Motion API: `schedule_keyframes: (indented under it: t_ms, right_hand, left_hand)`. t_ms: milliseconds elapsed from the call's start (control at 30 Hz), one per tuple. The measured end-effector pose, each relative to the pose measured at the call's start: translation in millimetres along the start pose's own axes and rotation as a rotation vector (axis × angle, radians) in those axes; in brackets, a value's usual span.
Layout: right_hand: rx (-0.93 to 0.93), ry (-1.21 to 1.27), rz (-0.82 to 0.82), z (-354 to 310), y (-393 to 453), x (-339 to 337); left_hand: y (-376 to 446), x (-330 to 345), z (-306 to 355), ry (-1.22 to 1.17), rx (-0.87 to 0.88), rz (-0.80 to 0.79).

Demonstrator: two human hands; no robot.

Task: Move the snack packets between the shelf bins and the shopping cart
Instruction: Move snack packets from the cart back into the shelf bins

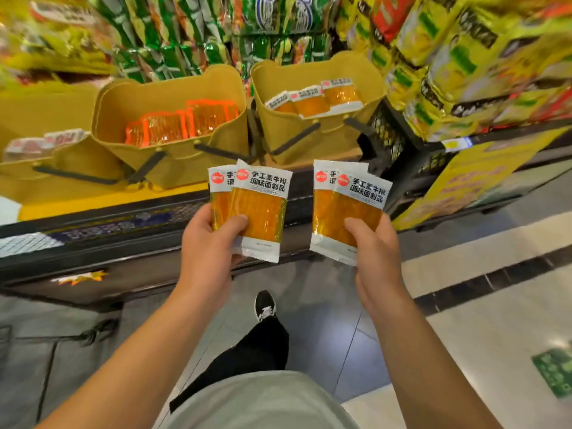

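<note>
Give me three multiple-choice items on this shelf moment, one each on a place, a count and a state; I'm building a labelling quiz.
1. Which bin holds packets matching the held ones?
A. right yellow bin
B. middle yellow bin
C. neither

2. How many packets does each hand hold?
A. one
B. two
C. four

3. What are the hands doing?
A. hanging idle
B. pressing flat on a bin
C. gripping packets

Key: 1 A, the right yellow bin has the same white-topped orange packets. 2 B, the left hand and right hand each show two overlapped packets. 3 C, thumbs clamp the packets' fronts.
</note>
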State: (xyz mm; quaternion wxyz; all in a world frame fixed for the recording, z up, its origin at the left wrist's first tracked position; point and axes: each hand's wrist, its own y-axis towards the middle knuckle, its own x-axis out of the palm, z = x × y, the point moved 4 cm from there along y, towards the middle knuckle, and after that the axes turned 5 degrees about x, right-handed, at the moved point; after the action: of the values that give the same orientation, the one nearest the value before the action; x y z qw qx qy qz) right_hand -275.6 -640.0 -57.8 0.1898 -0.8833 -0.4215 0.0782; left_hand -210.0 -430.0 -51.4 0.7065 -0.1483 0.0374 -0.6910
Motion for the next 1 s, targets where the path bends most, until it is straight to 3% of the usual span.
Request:
schedule_keyframes:
  t_ms: [233, 467, 833, 1000]
  right_hand:
    - [0.032, 0.018, -0.008, -61, 102, 44]
    - [-0.113, -0.243, -0.020, -132, 190, 99]
    - [-0.093, -0.973, -0.294, -132, 275, 189]
    - [-0.268, -1.306, -0.344, -121, 282, 198]
  left_hand:
    - [95, 34, 28, -0.117, 0.014, 0.057]
    - [169, 49, 60, -0.177, 0.027, 0.102]
    - [201, 51, 77, -0.268, 0.051, 0.202]
    - [210, 61, 77, -0.124, 0.145, 0.263]
